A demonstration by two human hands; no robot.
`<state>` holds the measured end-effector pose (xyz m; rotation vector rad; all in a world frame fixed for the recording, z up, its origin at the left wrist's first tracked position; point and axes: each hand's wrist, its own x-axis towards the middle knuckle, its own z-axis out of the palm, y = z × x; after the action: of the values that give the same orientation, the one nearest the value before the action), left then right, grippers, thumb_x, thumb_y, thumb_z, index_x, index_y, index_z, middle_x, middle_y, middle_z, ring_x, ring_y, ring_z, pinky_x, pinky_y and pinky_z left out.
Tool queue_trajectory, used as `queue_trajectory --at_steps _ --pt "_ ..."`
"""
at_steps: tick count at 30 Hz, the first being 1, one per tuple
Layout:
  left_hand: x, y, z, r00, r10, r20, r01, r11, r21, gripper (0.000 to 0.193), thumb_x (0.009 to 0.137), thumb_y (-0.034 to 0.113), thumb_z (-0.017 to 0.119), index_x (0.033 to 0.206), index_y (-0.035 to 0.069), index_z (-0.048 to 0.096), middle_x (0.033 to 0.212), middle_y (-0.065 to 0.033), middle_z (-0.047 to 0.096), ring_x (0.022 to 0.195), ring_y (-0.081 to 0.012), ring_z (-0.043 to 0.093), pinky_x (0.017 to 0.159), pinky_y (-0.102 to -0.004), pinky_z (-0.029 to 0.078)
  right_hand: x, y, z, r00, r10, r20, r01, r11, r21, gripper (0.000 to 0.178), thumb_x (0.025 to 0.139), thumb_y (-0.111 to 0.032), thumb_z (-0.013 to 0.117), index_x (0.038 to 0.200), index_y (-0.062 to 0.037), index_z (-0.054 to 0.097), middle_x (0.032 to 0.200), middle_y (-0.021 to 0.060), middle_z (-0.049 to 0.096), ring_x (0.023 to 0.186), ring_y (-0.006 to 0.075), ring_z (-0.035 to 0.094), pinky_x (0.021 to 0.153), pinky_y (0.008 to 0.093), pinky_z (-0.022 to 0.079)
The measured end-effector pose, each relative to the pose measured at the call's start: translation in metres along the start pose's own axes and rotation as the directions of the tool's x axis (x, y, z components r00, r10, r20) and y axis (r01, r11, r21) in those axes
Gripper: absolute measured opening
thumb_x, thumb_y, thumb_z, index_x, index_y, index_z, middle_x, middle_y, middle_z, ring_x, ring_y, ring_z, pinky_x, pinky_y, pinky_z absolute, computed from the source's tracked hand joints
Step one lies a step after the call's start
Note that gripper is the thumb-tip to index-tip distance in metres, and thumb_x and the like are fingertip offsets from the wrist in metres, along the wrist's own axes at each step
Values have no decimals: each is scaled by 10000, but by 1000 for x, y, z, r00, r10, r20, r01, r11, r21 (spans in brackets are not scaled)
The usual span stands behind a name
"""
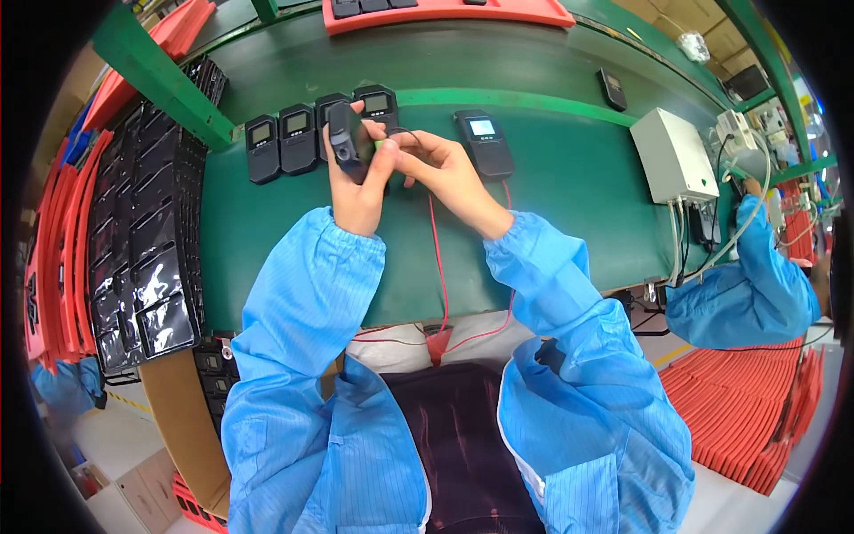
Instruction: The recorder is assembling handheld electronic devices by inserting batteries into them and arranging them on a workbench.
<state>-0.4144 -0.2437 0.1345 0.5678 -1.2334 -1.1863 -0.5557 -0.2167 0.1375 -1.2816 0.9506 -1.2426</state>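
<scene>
My left hand (356,200) is wrapped round a black handheld device (341,133), which is tilted up on its edge. Close against it, my right hand (445,173) pinches a small green-ended piece (378,143) at the device's side; a thin dark cable (411,133) loops by those fingers. Whether the piece enters the device is hidden by my fingertips. Beyond and to the left, several like devices (262,147) lie in a row, screens up. Right of my hands lies another device (485,144) with a lit screen. Red wires (438,254) run down from near both places to the table's front edge.
A white box (673,156) with cables stands at the right of the green table (267,227). Black trays (147,249) are stacked at the left, red trays (734,400) at lower right. One more device (612,89) lies farther back. A co-worker's blue sleeve (743,298) shows at right.
</scene>
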Motion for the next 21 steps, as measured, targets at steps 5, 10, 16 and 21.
queue_trajectory --at_steps 5,10,16,21 --pt "3 0 -5 994 -107 1 105 971 -217 466 951 189 577 1347 58 370 1055 -23 530 983 -130 516 900 -319 438 -8 -11 5 967 -253 -42 198 842 -502 268 879 -149 687 1078 20 627 970 29 600 879 105 560 737 240 450" --pt "10 2 -9 957 -289 10 269 879 -393 462 965 255 557 1347 66 380 1069 -25 528 994 -145 523 902 -331 438 0 7 1 961 -274 -29 225 842 -491 280 829 -123 734 1042 22 624 929 34 570 880 112 557 729 234 435" --pt "5 12 -4 941 -327 83 336 885 -322 457 956 242 571 1340 69 392 1105 -29 514 985 -151 529 885 -328 445 -6 3 -4 965 -260 -38 190 790 -582 309 825 -154 739 1050 18 614 942 52 559 862 119 537 720 247 432" --pt "3 5 0 935 -345 82 355 900 -254 589 900 172 650 1377 70 320 1158 -30 457 993 -146 513 880 -325 444 -4 -9 -6 984 -179 21 155 784 -601 402 805 -241 744 1081 10 594 929 80 564 814 175 541 712 298 449"
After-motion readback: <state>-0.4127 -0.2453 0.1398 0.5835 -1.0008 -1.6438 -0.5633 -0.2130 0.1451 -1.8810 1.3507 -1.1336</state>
